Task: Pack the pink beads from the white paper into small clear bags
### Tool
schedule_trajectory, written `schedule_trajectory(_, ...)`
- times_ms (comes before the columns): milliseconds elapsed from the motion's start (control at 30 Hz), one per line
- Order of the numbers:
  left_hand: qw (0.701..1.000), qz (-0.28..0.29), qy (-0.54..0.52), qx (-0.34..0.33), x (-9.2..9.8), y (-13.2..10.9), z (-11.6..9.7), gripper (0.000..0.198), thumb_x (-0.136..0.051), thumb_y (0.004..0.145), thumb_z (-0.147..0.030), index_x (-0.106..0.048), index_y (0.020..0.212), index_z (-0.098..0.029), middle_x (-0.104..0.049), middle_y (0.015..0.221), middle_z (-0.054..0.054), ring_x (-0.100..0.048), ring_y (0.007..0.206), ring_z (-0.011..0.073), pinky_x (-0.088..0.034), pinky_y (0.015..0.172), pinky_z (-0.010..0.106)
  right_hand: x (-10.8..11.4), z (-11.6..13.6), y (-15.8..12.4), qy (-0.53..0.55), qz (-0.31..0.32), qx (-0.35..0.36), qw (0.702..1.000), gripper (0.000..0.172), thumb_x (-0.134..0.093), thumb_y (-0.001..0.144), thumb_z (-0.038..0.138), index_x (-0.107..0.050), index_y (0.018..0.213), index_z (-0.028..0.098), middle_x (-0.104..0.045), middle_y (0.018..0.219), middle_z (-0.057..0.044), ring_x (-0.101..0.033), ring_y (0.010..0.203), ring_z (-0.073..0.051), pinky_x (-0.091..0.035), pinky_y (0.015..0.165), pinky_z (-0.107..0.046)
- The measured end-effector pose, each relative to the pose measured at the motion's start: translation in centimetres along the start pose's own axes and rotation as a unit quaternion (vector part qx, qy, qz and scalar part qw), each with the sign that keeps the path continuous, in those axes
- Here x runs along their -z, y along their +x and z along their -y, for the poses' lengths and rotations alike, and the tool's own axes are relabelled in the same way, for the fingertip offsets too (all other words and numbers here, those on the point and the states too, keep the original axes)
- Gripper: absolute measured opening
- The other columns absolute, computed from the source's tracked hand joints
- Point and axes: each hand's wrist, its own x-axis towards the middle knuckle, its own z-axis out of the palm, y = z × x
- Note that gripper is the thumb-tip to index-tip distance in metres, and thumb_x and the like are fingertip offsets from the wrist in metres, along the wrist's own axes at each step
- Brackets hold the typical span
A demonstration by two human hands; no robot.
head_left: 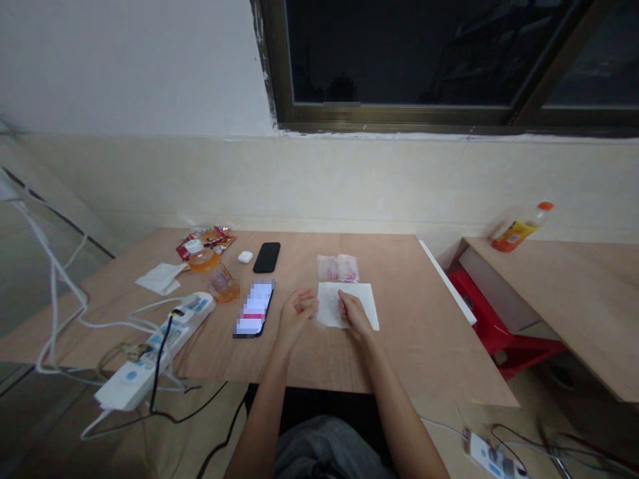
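Observation:
A white sheet of paper (330, 307) lies on the wooden table in front of me. At its left edge is my left hand (298, 311), its fingers bent in toward the thumb. Over the right half of the sheet, my right hand (354, 314) is closed, thumb pressed to the curled fingers. Anything pinched in either hand is too small or hidden to make out. Just beyond the paper lie small clear plastic bags (338, 268) with pinkish contents.
Left of my hands are a lit phone (254, 309), a dark phone (267, 257), a white earbud case (245, 257) and an orange drink bottle (212, 271). A power strip (154, 352) with cables crosses the front left edge. Another bottle (519, 231) stands on the right-hand table.

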Motion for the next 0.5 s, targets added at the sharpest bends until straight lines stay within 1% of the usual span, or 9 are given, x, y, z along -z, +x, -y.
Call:
schedule_trajectory(67,1.0,0.007,0.012,-0.015,0.2,0.1,0.4,0.036,-0.073,0.063,-0.028,-0.064,0.096,-0.015,-0.07,0.097,0.009,-0.067,0.078,0.0173,-0.054,0.066,0.026,0.3,0.0,0.6,-0.019,0.006,0.003,1.0,0.045,-0.062,0.071,0.059,-0.037,0.061,0.022,-0.03,0.049,0.01,-0.021,0.041,-0.006,-0.013,0.039,-0.021)
schedule_trajectory(100,1.0,0.001,0.017,-0.025,0.3,0.1,0.6,0.035,-0.072,0.063,-0.027,-0.064,0.095,-0.015,-0.07,0.096,0.009,-0.067,0.08,0.0178,-0.054,0.069,0.027,0.5,-0.1,1.0,-0.028,0.001,0.005,1.0,0.045,-0.059,0.072,0.059,-0.037,0.061,0.022,-0.03,0.05,0.01,-0.021,0.041,-0.007,-0.013,0.04,-0.022)
schedule_trajectory(167,0.998,-0.028,0.033,-0.049,0.7,0.2,1.1,0.033,-0.069,0.066,-0.028,-0.063,0.096,-0.016,-0.069,0.098,0.009,-0.067,0.085,0.0191,-0.053,0.073,0.029,1.0,-0.2,1.8,-0.069,-0.019,0.016,0.997,0.044,-0.053,0.075,0.061,-0.037,0.061,0.022,-0.029,0.05,0.009,-0.022,0.042,-0.007,-0.016,0.041,-0.022)
schedule_trajectory(200,0.996,-0.048,0.047,-0.06,0.9,0.4,1.4,0.032,-0.068,0.068,-0.029,-0.063,0.097,-0.016,-0.069,0.1,0.009,-0.066,0.087,0.0197,-0.053,0.075,0.03,1.3,-0.2,2.3,-0.11,-0.033,0.033,0.993,0.044,-0.049,0.077,0.062,-0.036,0.06,0.023,-0.029,0.049,0.008,-0.023,0.042,-0.008,-0.017,0.042,-0.023)
schedule_trajectory(267,0.989,-0.097,0.082,-0.077,1.4,0.7,2.1,0.032,-0.064,0.071,-0.031,-0.062,0.099,-0.016,-0.068,0.1,0.009,-0.065,0.086,0.0201,-0.052,0.075,0.032,1.8,-0.2,3.1,-0.222,-0.056,0.09,0.969,0.046,-0.042,0.081,0.061,-0.036,0.057,0.022,-0.036,0.049,0.006,-0.032,0.046,-0.01,-0.024,0.045,-0.023)
schedule_trajectory(300,0.984,-0.121,0.101,-0.082,1.7,0.8,2.5,0.032,-0.063,0.072,-0.032,-0.062,0.1,-0.016,-0.068,0.099,0.009,-0.065,0.084,0.02,-0.051,0.075,0.032,2.0,-0.2,3.4,-0.286,-0.059,0.118,0.949,0.047,-0.04,0.083,0.059,-0.037,0.056,0.022,-0.042,0.051,0.003,-0.038,0.049,-0.012,-0.027,0.048,-0.024)
schedule_trajectory(367,0.976,-0.154,0.127,-0.086,2.3,0.9,3.3,0.032,-0.061,0.073,-0.031,-0.062,0.101,-0.016,-0.067,0.096,0.008,-0.063,0.079,0.0205,-0.051,0.073,0.034,2.4,0.0,3.8,-0.421,-0.05,0.152,0.893,0.046,-0.037,0.088,0.053,-0.044,0.057,0.02,-0.054,0.058,-0.002,-0.049,0.058,-0.014,-0.032,0.055,-0.024)
schedule_trajectory(433,0.967,-0.169,0.164,-0.094,2.7,0.8,3.9,0.031,-0.06,0.073,-0.029,-0.063,0.101,-0.017,-0.067,0.096,0.008,-0.063,0.085,0.0233,-0.05,0.078,0.038,2.5,0.2,3.8,-0.549,-0.031,0.15,0.822,0.044,-0.036,0.093,0.045,-0.053,0.062,0.017,-0.064,0.068,-0.006,-0.056,0.066,-0.016,-0.034,0.06,-0.024)
schedule_trajectory(500,0.943,-0.176,0.255,-0.119,3.0,0.4,4.1,0.028,-0.058,0.075,-0.027,-0.064,0.101,-0.019,-0.066,0.101,0.008,-0.06,0.096,0.0271,-0.047,0.088,0.044,2.4,0.3,3.7,-0.649,-0.01,0.128,0.75,0.042,-0.036,0.096,0.038,-0.061,0.071,0.016,-0.069,0.079,-0.01,-0.061,0.073,-0.017,-0.036,0.064,-0.024)
